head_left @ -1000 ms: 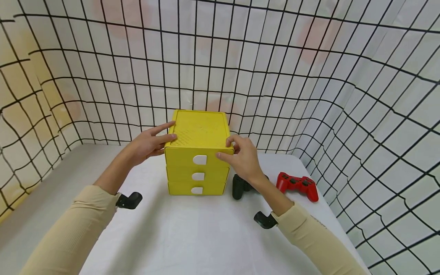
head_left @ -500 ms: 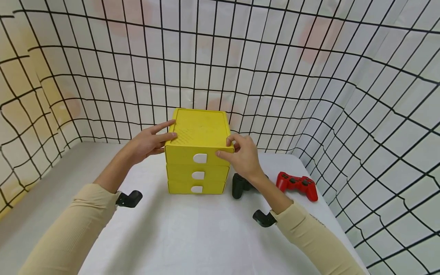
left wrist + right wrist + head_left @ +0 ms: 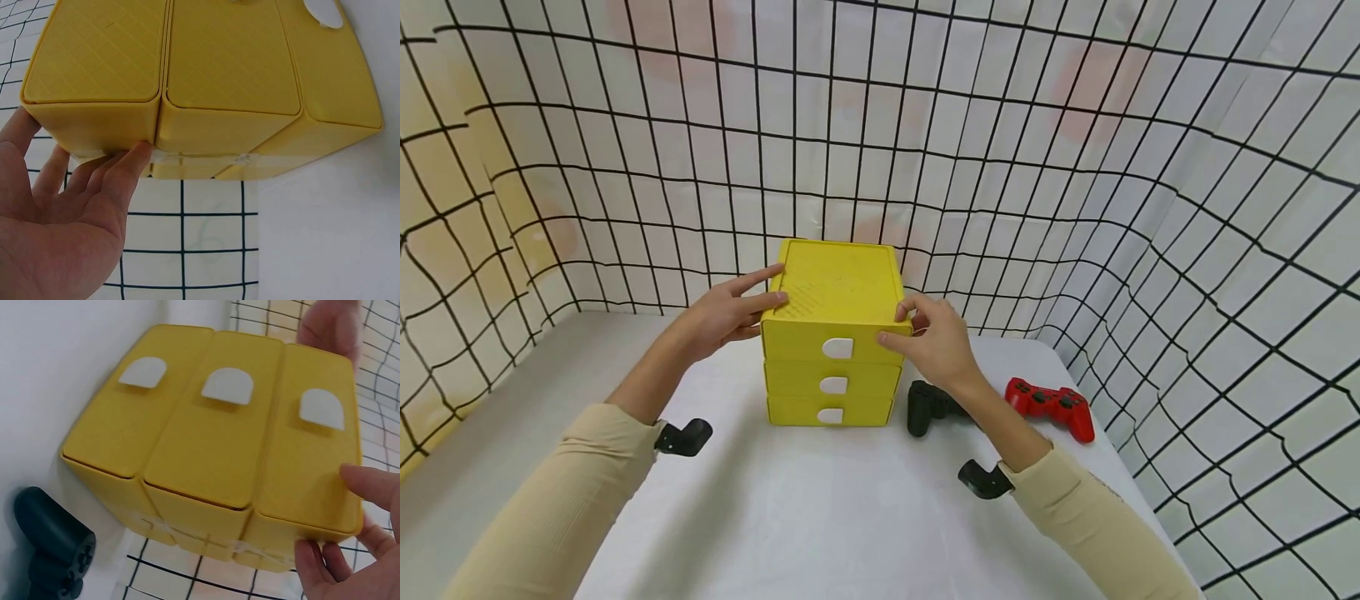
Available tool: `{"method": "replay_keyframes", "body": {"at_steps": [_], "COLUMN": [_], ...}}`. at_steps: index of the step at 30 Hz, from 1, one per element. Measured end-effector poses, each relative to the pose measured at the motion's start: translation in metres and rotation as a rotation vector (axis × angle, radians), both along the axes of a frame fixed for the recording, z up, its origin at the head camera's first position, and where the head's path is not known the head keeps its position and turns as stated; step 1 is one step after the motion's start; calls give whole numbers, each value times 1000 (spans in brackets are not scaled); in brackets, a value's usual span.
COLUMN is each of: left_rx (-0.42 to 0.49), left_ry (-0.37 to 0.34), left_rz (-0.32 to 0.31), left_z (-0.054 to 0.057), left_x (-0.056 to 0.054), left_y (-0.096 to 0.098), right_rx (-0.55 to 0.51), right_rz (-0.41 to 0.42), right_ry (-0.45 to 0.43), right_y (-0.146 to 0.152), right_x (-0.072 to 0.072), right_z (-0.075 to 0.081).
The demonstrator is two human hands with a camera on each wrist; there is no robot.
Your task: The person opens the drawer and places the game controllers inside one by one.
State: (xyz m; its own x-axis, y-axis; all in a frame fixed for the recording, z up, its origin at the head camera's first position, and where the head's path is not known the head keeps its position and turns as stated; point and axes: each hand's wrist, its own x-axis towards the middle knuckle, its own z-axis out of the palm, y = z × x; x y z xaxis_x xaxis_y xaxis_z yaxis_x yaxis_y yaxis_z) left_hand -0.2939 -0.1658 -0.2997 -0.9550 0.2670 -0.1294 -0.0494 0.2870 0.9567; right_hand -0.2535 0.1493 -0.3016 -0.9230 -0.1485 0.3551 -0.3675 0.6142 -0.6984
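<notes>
The yellow, box-shaped plastic cabinet (image 3: pixel 831 321) with three stacked drawers stood upright on the white tabletop (image 3: pixel 820 517), between both hands. Its drawers, each with a white rounded tab (image 3: pixel 837 348), appeared flush at the front. A black game controller (image 3: pixel 921 408) lay just beside its right side, partly hidden by the forearm; a red game controller (image 3: pixel 1049 403) lay farther right.

Step in hand, as judged: steadying and aligning the cabinet by its top tier. Good practice called for matched, light pressure from both sides, force kept level, and the base flat on the tabletop. What appeared to be translucent tape (image 3: pixel 206 160) crossed the side seams; twisting the top tier alone was judged a risk to it. The right wrist was best kept clear of the black game controller.

Grip, left hand (image 3: pixel 718 315): wide, fingers spread and nearly straight, touching the left side and top edge without wrapping round them. Grip, right hand (image 3: pixel 938 340): narrow, pinching the upper front corner, with the thumb (image 3: pixel 370 485) on the top drawer's front and curled fingers at the side and top edge. Pressure applied could not be determined.
</notes>
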Motion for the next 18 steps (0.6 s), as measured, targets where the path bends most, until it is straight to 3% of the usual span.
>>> {"method": "replay_keyframes", "body": {"at_steps": [5, 9, 13, 18], "left_rx": [0, -1, 5, 20], "left_ry": [0, -5, -8, -5], "left_rz": [-3, -2, -4, -4], "left_z": [0, 0, -1, -1], "left_x": [0, 0, -1, -1], "left_y": [0, -1, -2, -2], "right_rx": [69, 57, 32, 86], "right_rz": [-25, -30, 29, 137], "right_ry": [-44, -67, -76, -150], "right_y": [4, 6, 6, 1], "right_x": [8, 16, 22, 27], "right_z": [8, 10, 7, 1]}}
